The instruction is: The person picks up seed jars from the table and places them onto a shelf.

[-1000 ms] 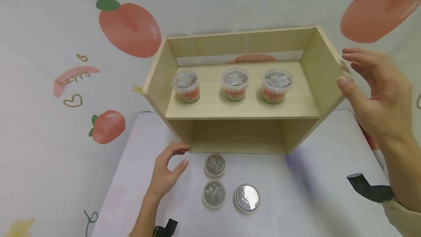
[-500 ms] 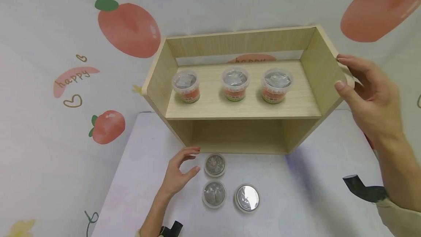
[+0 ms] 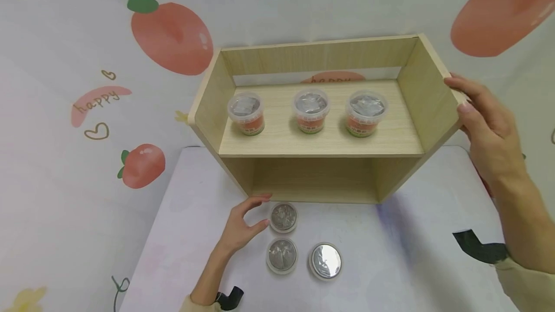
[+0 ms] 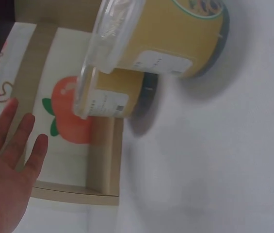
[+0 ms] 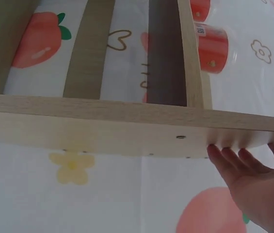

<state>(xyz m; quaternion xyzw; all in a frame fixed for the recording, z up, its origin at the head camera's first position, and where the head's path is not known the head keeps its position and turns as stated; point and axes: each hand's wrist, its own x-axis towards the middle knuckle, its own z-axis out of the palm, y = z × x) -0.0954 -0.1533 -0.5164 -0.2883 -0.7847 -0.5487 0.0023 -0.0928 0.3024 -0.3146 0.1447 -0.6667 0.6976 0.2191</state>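
My left hand [image 3: 243,225] reaches over the tabletop, its fingers and thumb parted just left of the rear foil-topped tub [image 3: 284,217]. Behind that tub, the fingertips overlap the lower front edge of a two-level wooden shelf [image 3: 321,155]. In the left wrist view, the left hand [image 4: 8,167] has straight, spread fingers and nothing in them; two yellow-labelled tubs [image 4: 110,92] stand beyond. My right hand [image 3: 492,129] holds the front edge of the shelf's right side panel [image 3: 427,93]. In the right wrist view, several fingertips press the panel's outer face [image 5: 141,138]; the thumb is out of sight there.
On the upper level stand three red-labelled tubs, at left [image 3: 247,117], middle [image 3: 310,112] and right [image 3: 365,115]. Two more foil-topped tubs, one left [image 3: 282,255] and one right [image 3: 325,260], sit nearer on the white table [image 3: 403,264]. A fruit-printed cloth hangs behind the shelf.
My left hand has moved right, toward the rear tub on the table. My right hand has come onto the shelf's right side, its thumb now at the panel's front edge. The tubs stay put.
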